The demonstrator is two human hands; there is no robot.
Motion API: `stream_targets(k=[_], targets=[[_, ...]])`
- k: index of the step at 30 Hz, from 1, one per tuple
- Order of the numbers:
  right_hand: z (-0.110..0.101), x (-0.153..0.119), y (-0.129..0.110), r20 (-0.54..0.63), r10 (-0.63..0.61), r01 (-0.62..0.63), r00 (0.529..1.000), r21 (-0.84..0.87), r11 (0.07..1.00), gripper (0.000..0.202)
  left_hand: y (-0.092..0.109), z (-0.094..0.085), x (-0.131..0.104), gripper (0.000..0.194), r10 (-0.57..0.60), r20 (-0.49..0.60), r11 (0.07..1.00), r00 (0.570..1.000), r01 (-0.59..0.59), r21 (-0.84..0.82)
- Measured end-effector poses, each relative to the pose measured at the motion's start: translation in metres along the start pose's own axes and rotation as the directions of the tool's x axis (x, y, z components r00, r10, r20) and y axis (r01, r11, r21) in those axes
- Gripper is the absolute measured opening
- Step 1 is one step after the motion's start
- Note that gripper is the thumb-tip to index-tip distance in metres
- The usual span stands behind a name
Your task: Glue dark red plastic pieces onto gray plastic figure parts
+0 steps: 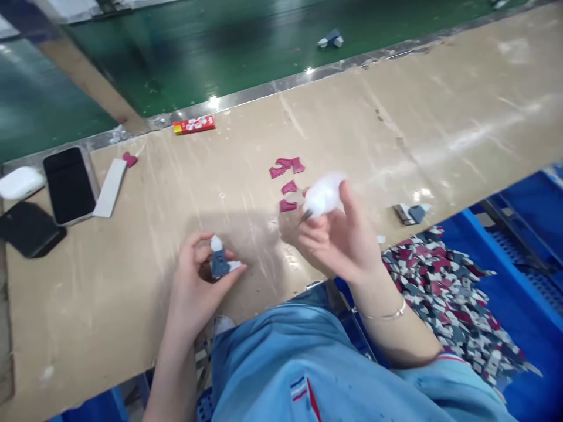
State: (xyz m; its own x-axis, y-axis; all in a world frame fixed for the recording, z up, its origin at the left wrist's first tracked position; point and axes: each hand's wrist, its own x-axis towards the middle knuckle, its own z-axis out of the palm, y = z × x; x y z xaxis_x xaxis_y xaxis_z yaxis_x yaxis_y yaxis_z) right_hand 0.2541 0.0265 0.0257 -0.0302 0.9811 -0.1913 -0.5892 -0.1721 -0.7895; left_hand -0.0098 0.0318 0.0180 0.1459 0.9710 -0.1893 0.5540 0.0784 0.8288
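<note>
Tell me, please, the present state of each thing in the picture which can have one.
Left hand: closed on a blue-grey and white part
Right hand: curled around a white bottle
White bottle: tilted, dark tip pointing downward
Maroon pieces: lying loose on the table
Phone: face up, screen dark
Red packet: lying down; sealed or opened, I cannot tell
Blue bin: holding heaped parts
</note>
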Motion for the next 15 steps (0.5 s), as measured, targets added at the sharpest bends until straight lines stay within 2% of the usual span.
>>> stream_targets(k=[3,6,10,12,15], targets=[[0.023,-0.012,0.023,0.037,-0.046,0.051,0.998,-0.152,0.987,0.050,0.006,0.008,-0.008,0.066,-0.061,0.102,0.984,0.993,0.076,-0.158],[0.021,-0.019,0.045,0.047,-0.204,0.207,0.978,-0.344,0.916,0.049,0.005,0.017,-0.010,0.063,-0.038,0.065,0.983,0.997,0.049,-0.179],[0.011,-0.022,0.068,0.032,-0.496,0.425,0.868,-0.566,0.707,0.043,0.002,0.020,-0.010,0.061,-0.003,0.047,0.984,0.999,0.012,-0.179],[0.010,-0.023,0.073,0.051,-0.579,0.468,0.814,-0.646,0.602,0.042,0.003,0.019,-0.010,0.061,0.012,0.053,0.981,0.999,-0.001,-0.192],[0.010,-0.022,0.075,0.141,-0.648,0.522,0.749,-0.729,0.444,0.041,0.005,0.018,-0.009,0.062,0.031,0.059,0.976,0.998,-0.017,-0.216]])
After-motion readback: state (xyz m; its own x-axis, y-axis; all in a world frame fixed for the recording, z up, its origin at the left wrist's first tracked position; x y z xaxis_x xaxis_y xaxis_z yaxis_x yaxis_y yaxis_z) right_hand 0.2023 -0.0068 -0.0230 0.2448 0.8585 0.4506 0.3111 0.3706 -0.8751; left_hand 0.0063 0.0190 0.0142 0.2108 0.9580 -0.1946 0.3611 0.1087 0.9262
